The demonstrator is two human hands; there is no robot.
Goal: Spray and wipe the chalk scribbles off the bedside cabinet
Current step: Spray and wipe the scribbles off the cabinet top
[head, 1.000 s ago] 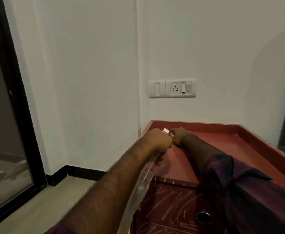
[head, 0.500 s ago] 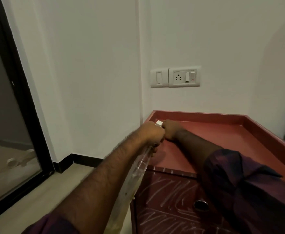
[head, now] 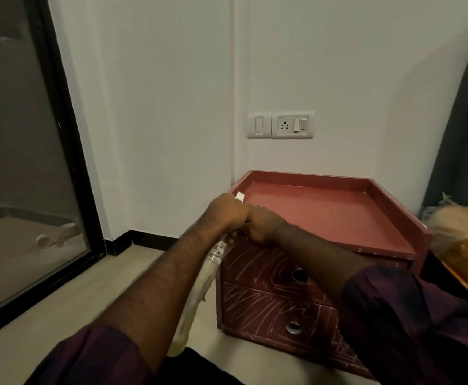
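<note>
A red bedside cabinet (head: pixel 338 215) stands in the wall corner. White chalk scribbles (head: pixel 257 273) cover its two drawer fronts. A clear spray bottle (head: pixel 199 287) hangs slanting down along the cabinet's left front corner, its white nozzle (head: pixel 239 196) pointing up. My left hand (head: pixel 227 211) grips the bottle's head from the left. Pressed against it from the right, my right hand (head: pixel 264 225) has its fingers curled at the bottle's neck. No cloth is in view.
A switch and socket plate (head: pixel 281 125) is on the wall above the cabinet. A dark-framed glass door (head: pixel 32 176) fills the left. An orange bed cover (head: pixel 466 259) lies at the right edge, and the tiled floor (head: pixel 60 315) is in front.
My hands and the bottle have drawn back from the cabinet top to its front left corner. The view has pulled back, so both scribbled drawers now show.
</note>
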